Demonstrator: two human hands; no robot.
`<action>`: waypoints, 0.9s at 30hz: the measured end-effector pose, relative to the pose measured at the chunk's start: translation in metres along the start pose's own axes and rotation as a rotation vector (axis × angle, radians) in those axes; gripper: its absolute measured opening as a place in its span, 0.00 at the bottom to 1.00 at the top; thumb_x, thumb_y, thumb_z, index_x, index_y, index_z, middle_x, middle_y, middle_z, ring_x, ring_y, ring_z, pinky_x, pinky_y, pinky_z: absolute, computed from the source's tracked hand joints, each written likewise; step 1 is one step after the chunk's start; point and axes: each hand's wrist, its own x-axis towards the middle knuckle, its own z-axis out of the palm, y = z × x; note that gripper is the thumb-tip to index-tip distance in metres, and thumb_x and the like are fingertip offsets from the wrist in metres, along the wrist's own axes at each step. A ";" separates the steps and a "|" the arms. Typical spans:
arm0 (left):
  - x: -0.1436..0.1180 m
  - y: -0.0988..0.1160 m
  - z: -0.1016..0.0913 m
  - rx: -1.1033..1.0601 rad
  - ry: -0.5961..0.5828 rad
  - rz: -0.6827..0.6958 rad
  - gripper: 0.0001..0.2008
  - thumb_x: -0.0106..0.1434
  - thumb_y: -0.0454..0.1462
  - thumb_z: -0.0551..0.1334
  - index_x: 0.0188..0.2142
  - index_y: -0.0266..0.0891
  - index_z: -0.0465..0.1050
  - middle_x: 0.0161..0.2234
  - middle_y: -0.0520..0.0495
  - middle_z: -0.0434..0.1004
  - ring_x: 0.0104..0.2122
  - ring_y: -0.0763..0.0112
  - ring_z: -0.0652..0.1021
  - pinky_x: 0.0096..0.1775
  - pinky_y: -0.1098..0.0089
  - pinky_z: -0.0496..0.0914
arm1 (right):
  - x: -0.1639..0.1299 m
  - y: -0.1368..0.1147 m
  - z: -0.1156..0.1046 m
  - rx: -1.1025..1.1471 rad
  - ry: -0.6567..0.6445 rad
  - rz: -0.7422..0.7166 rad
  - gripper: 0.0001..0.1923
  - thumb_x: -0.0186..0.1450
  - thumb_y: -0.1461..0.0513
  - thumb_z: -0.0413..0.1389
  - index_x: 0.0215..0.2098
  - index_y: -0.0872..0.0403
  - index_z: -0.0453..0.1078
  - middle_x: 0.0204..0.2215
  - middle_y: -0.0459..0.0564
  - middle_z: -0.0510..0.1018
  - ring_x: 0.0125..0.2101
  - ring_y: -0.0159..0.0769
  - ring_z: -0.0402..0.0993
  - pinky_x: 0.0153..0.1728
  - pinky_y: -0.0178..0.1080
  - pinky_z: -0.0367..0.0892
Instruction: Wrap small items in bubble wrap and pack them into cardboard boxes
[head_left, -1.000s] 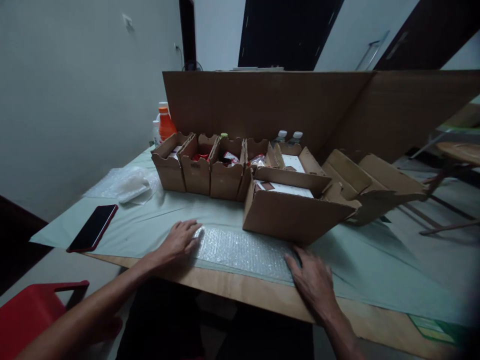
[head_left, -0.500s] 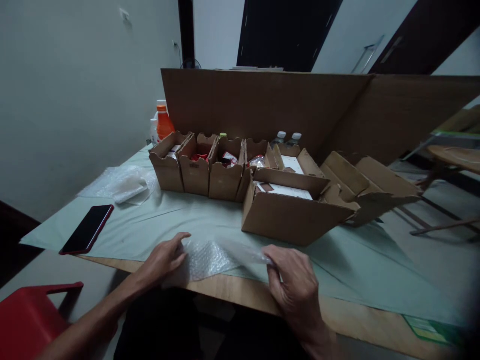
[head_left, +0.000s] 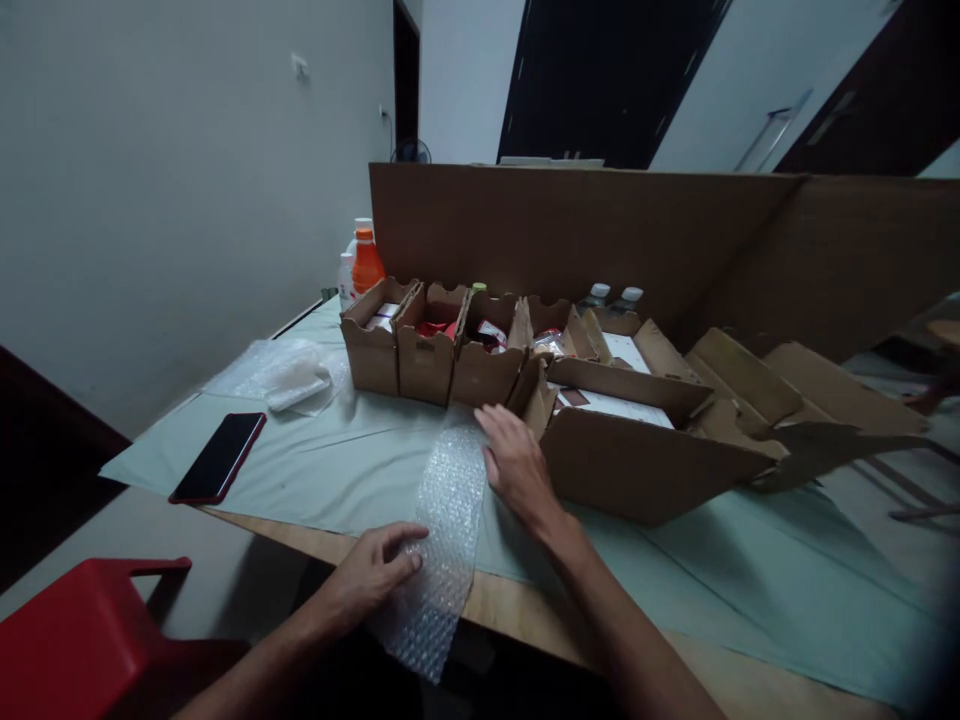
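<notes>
A strip of bubble wrap (head_left: 448,510) lies lengthwise away from me on the cloth, its near end hanging past the table edge. My left hand (head_left: 379,568) rests at the strip's left side near that edge, thumb and forefinger apart over it, the other fingers partly hidden. At the far end, my right hand (head_left: 514,455) is open, with its fingers stretched out against the strip's right edge. Just right of this hand stands a cardboard box (head_left: 645,465) with a white, brown-marked item inside.
Several narrow cardboard bins (head_left: 424,365) line the back before a tall cardboard panel (head_left: 562,225). A phone (head_left: 219,458) and more bubble wrap (head_left: 277,370) lie left. An orange bottle (head_left: 367,262) stands behind. A red stool (head_left: 90,640) is at lower left.
The bubble wrap has gone from stretched crosswise between my hands to lying lengthwise. My right hand has let go of its end and moved forward and left. The view has shifted left.
</notes>
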 end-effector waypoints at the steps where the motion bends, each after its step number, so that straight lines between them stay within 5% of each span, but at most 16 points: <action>1: -0.002 0.000 -0.002 -0.052 -0.018 -0.029 0.30 0.57 0.49 0.65 0.55 0.35 0.72 0.43 0.43 0.76 0.38 0.66 0.73 0.38 0.69 0.66 | -0.026 0.002 -0.003 0.021 -0.034 -0.023 0.25 0.65 0.70 0.49 0.60 0.54 0.68 0.55 0.56 0.76 0.56 0.43 0.70 0.53 0.47 0.67; 6: -0.021 0.001 -0.006 -0.228 -0.143 -0.181 0.37 0.54 0.51 0.69 0.61 0.42 0.67 0.45 0.45 0.75 0.35 0.69 0.75 0.31 0.74 0.63 | -0.154 -0.012 -0.030 0.173 -0.204 -0.059 0.34 0.65 0.67 0.50 0.69 0.46 0.55 0.61 0.52 0.72 0.59 0.43 0.69 0.54 0.48 0.69; 9: -0.030 0.002 -0.001 -0.268 -0.185 -0.212 0.34 0.53 0.49 0.72 0.58 0.42 0.70 0.46 0.45 0.77 0.35 0.69 0.76 0.33 0.72 0.66 | -0.188 -0.046 -0.036 0.193 -0.243 -0.087 0.40 0.61 0.68 0.53 0.71 0.50 0.53 0.65 0.54 0.67 0.63 0.45 0.64 0.57 0.47 0.67; 14: -0.027 0.003 0.011 -0.520 -0.069 -0.320 0.27 0.48 0.45 0.75 0.45 0.35 0.77 0.34 0.48 0.78 0.31 0.71 0.75 0.33 0.72 0.67 | -0.181 -0.088 -0.016 0.267 -0.044 -0.127 0.41 0.55 0.73 0.50 0.68 0.55 0.58 0.64 0.60 0.67 0.64 0.50 0.61 0.56 0.51 0.65; 19: -0.022 0.002 0.009 -0.594 -0.113 -0.344 0.33 0.52 0.58 0.69 0.48 0.36 0.73 0.36 0.42 0.78 0.30 0.65 0.78 0.25 0.70 0.70 | -0.148 -0.085 0.008 0.491 0.152 0.071 0.16 0.67 0.69 0.50 0.50 0.52 0.71 0.38 0.50 0.82 0.39 0.39 0.78 0.41 0.42 0.70; 23: -0.016 0.001 -0.004 -0.309 -0.051 -0.232 0.32 0.57 0.60 0.63 0.46 0.35 0.71 0.31 0.46 0.78 0.24 0.70 0.76 0.26 0.70 0.71 | -0.126 -0.080 0.018 0.414 0.081 0.332 0.13 0.69 0.64 0.52 0.51 0.52 0.72 0.38 0.51 0.82 0.36 0.40 0.77 0.39 0.42 0.70; 27: -0.004 0.004 -0.006 0.164 -0.050 -0.141 0.19 0.60 0.52 0.62 0.33 0.36 0.70 0.26 0.52 0.73 0.19 0.75 0.72 0.22 0.74 0.63 | -0.119 -0.084 0.024 0.332 0.028 0.385 0.20 0.70 0.62 0.51 0.60 0.54 0.65 0.39 0.52 0.81 0.37 0.41 0.76 0.41 0.43 0.68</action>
